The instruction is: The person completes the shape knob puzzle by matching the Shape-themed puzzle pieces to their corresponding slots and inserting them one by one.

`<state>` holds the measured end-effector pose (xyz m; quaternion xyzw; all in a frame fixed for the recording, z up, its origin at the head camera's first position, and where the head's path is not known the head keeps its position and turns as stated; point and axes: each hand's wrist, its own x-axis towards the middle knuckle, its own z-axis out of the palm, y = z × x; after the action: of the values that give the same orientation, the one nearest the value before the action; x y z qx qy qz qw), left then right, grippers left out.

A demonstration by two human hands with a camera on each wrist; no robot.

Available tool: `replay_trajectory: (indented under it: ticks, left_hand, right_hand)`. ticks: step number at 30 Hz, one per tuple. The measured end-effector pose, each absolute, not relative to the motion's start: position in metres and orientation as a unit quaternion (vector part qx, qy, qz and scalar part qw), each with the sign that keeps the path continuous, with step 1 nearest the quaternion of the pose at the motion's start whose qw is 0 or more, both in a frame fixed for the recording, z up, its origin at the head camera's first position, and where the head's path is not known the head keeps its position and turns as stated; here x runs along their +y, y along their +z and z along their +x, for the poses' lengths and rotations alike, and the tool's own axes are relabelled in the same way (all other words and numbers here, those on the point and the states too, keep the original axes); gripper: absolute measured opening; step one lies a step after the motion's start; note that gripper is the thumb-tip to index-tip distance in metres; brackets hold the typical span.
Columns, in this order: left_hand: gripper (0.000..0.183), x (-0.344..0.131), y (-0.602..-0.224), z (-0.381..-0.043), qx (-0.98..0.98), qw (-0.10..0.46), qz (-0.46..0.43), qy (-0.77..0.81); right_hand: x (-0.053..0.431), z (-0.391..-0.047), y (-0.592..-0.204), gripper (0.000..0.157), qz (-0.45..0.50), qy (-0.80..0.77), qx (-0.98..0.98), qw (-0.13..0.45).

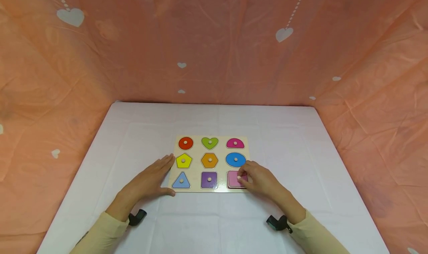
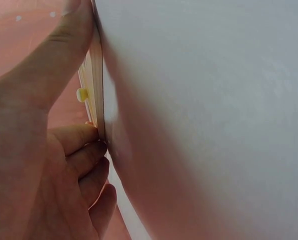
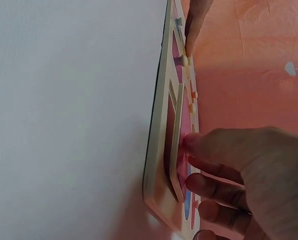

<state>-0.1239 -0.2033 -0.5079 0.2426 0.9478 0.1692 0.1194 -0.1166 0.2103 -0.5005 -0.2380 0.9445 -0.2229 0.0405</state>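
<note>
A wooden peg puzzle board (image 1: 196, 172) lies on the white-covered table. My right hand (image 1: 263, 179) pinches the small knob of the pink rectangle piece (image 1: 232, 181) at the board's near right corner. In the right wrist view this pink piece (image 3: 181, 170) stands tilted, partly out of its recess (image 3: 170, 127). My left hand (image 1: 147, 179) rests at the board's left edge, fingers extended and thumb by the near left corner. The left wrist view shows its fingers (image 2: 81, 137) touching the board's side (image 2: 97, 90).
Other knobbed pieces sit in the board: red circle (image 1: 185, 146), green heart (image 1: 209, 146), magenta half-circle (image 1: 235, 146), yellow pentagon (image 1: 184, 164), orange hexagon (image 1: 209, 164), blue oval (image 1: 235, 163), blue triangle (image 1: 181, 185), purple square (image 1: 209, 185). Orange heart-print cloth (image 1: 214, 83) surrounds the table.
</note>
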Motion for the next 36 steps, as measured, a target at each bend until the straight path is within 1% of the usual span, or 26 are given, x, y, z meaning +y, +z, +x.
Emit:
replay_trajectory:
  ticks: [7,36]
  left_hand:
    - [0.125,-0.2029,-0.5092,-0.1238,0.95,0.122,0.235,0.167]
    - [0.126,-0.2015,-0.508,-0.1229,0.95,0.121,0.24,0.161]
  right_hand:
    - [0.2076,-0.1175,-0.5013,0.016,-0.233,-0.21,0.948,0.051]
    - [0.2059,-0.1182,-0.5066,0.016,-0.247,-0.212,0.944,0.042]
